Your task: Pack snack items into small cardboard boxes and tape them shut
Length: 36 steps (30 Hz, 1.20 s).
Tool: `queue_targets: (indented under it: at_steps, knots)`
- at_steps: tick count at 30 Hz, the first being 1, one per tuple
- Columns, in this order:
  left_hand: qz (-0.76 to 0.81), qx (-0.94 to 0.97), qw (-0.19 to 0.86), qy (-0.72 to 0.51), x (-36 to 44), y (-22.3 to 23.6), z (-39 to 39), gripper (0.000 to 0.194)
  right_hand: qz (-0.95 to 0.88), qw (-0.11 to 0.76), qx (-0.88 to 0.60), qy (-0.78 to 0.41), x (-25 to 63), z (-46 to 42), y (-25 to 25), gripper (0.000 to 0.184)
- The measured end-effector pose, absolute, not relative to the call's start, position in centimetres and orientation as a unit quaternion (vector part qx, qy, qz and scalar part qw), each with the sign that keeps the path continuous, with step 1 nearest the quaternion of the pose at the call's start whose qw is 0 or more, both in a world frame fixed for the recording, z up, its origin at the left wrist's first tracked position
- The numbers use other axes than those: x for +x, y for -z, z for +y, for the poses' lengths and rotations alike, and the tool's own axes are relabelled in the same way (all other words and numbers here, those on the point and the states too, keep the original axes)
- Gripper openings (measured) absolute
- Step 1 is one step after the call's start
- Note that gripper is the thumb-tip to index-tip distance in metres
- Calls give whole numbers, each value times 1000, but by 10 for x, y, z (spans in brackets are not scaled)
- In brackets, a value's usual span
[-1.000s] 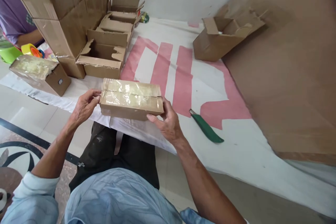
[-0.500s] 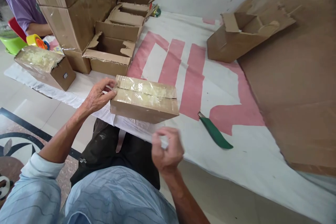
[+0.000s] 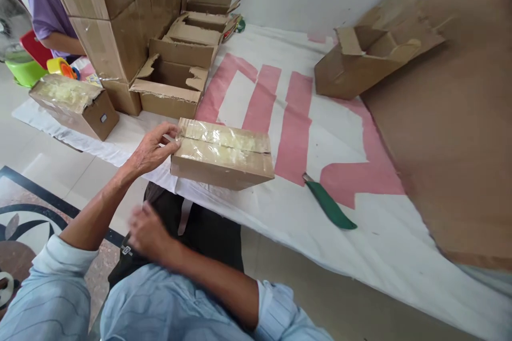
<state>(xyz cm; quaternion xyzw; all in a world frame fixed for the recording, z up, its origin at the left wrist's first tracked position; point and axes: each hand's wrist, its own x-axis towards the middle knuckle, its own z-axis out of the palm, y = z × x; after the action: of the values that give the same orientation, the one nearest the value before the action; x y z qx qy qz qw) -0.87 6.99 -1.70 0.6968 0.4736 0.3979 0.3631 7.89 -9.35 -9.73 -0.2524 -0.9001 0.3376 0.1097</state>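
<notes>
A small cardboard box (image 3: 224, 162) with clear, yellowish tape across its top lies on the white-and-pink table cover near the front edge. My left hand (image 3: 154, 146) grips the box's left end, thumb and fingers bent around the upper corner. Over my lap, away from the box, is my right hand (image 3: 150, 230), blurred by motion with its fingers curled in. What it holds, if anything, is hidden. To the right of the box lies a knife with a green cover or handle (image 3: 330, 205).
Open cardboard boxes (image 3: 170, 98) stand in a row beside a tall stack of closed boxes (image 3: 94, 45). A taped box (image 3: 76, 104) sits at the left. Another open box (image 3: 340, 69) and a large cardboard sheet (image 3: 448, 144) are right. A person's purple sleeve (image 3: 50, 2) shows behind the stack.
My right hand has swung left, from near the box's front right corner to over my lap. The left hand stays on the box, which has hardly moved.
</notes>
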Motion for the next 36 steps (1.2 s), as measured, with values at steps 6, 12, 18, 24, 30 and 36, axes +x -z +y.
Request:
queue_targets:
  at_steps: [6, 12, 18, 24, 30, 36]
  knots:
    - [494, 689, 356, -394, -13, 9, 69, 19, -790, 33, -61, -609, 87, -84, 81, 19]
    - [513, 678, 374, -370, -22, 1, 75, 29, -901, 273, -188, -280, 173, -54, 53, 43]
    - [535, 658, 387, -361, -15, -16, 80, 20, -748, 381, -534, -100, 281, 33, 36, 74]
    - [528, 632, 431, -369, -14, -23, 80, 26, -719, 416, -529, -173, 299, 50, 79, 88]
    - [556, 630, 394, -372, -12, -23, 92, 25, -722, 450, -503, -151, 297, 47, 86, 91]
    - [558, 653, 360, -365, -12, -26, 90, 29, -705, 470, -507, -159, 296, 46, 86, 92]
